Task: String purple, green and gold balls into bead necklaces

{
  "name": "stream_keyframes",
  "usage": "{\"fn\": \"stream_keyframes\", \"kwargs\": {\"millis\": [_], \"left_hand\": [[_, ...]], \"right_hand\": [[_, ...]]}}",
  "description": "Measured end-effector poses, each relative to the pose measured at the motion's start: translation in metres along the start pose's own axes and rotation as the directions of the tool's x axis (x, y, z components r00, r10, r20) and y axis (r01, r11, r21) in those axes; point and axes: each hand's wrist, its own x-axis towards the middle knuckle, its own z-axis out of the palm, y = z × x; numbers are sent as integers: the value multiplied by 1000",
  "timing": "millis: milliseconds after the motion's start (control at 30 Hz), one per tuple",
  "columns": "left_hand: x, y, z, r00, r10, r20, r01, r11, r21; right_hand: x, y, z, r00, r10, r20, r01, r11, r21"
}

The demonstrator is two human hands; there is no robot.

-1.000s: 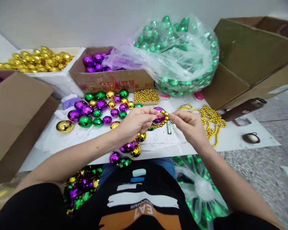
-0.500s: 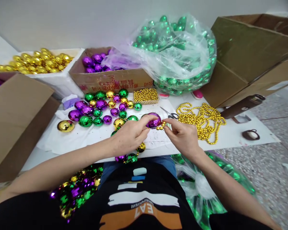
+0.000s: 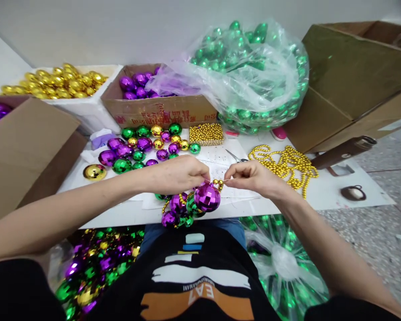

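Pinched tight at the fingertips, my left hand (image 3: pixel 189 171) and right hand (image 3: pixel 245 177) hold a thin thread (image 3: pixel 227 179) between them. Small gold beads (image 3: pixel 218 183) sit along it, just above a large purple faceted ball (image 3: pixel 207 197), which is below my hands near the front edge of the table (image 3: pixel 250 207). Purple and green balls (image 3: pixel 177 205) bunch beside it. Scissors (image 3: pixel 234 155) lie just beyond my right hand, near gold bead strands (image 3: pixel 284 165); farther back stands a cardboard box (image 3: pixel 160 111).
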Motion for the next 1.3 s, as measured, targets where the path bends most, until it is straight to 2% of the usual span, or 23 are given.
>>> {"fn": "stream_keyframes", "kwargs": {"millis": [67,133,233,400,467,567,633,667,733,800,867,933,1000,1033,1100,1200,1300], "left_hand": [[-2,-2,2,999,-32,-1,32,998,-59],[-4,-2,5,998,-60,-10,59,996,-67],[-6,-2,10,997,-77,-9,77,997,-29],[-11,-8,16,999,-34,-10,33,996,-86],[-15,-9,18,1000,-15,-8,13,993,-120],[-20,-9,23,1000,18,24,-14,988,-154],[-19,-11,27,998,33,58,-23,984,-178],[-17,-12,30,997,32,69,-18,980,-198],[-9,-19,37,997,-2,82,25,960,-280],[2,-28,43,991,-80,104,117,893,-434],[12,-40,49,971,-172,166,238,758,-608],[19,-52,53,940,-217,263,341,591,-731],[21,-61,57,913,-201,354,407,456,-791],[21,-65,58,902,-178,393,431,408,-805],[19,-70,62,885,-134,447,464,348,-814],[16,-74,68,872,-117,475,486,312,-816],[15,-77,70,872,-154,464,489,294,-821]], "right_hand": [[0,-2,-2,999,6,37,-8,998,60],[0,-2,3,1000,8,-30,-7,1000,31],[-1,-1,17,985,-24,-169,3,992,-125],[-7,-5,36,972,-118,-202,34,925,-380],[-6,-3,38,979,-91,-180,23,936,-352],[-4,3,34,999,27,-24,-30,995,-95],[-4,7,31,995,82,58,-84,996,34],[-5,8,30,994,93,55,-95,995,35],[-10,7,33,996,58,-68,-65,992,-106],[-18,5,41,961,-121,-248,13,917,-398],[-26,6,52,859,-408,-311,87,713,-695],[-34,13,65,745,-629,-222,159,491,-856],[-41,28,79,665,-736,-128,229,365,-902],[-44,37,86,645,-757,-103,256,341,-905],[-49,58,101,640,-762,-96,285,351,-892],[-49,82,120,674,-718,-175,275,464,-842],[-40,90,131,689,-669,-280,245,578,-778]]}}
